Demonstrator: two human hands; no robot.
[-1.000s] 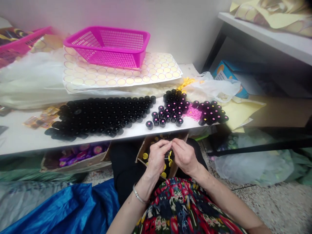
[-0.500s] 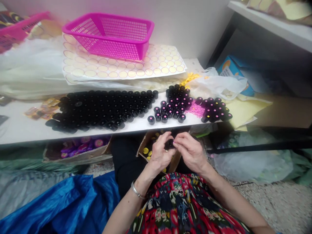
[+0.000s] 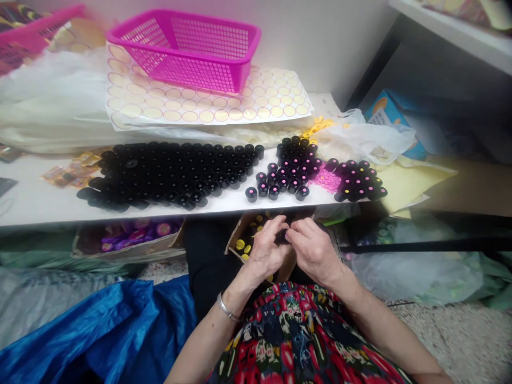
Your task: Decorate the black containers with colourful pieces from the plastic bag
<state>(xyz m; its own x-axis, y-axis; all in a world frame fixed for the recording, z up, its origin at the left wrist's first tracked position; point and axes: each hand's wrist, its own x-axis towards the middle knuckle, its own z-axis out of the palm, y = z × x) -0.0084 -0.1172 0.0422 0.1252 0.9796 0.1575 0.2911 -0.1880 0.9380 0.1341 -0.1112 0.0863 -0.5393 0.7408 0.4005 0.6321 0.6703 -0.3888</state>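
Note:
My left hand [image 3: 267, 246] is closed around a small black round cap [image 3: 281, 237], above an open cardboard box and in front of the table edge. My right hand [image 3: 314, 248] is closed, thumb and fingertips pinched against the cap's right side. A small pink piece showed at those fingertips a moment ago; now the fingers mostly cover it. On the table ahead stand several black caps with pink centres [image 3: 273, 192]. Beside them lies a heap of small pink pieces [image 3: 326, 179]. To the left, many plain black caps [image 3: 180, 173] stand packed together.
A pink basket [image 3: 188, 53] sits on sticker sheets [image 3: 224, 113] at the back. Below the table edge are a cardboard box with yellow pieces [image 3: 240, 244] and another with purple packets [image 3: 138, 236]. Clear plastic bags [image 3: 372, 138] and yellow paper [image 3: 416, 181] lie right.
My right fingers have closed further over the cap, and the pink piece at their tips is mostly covered. The camera view has shifted slightly; the caps on the table stay put.

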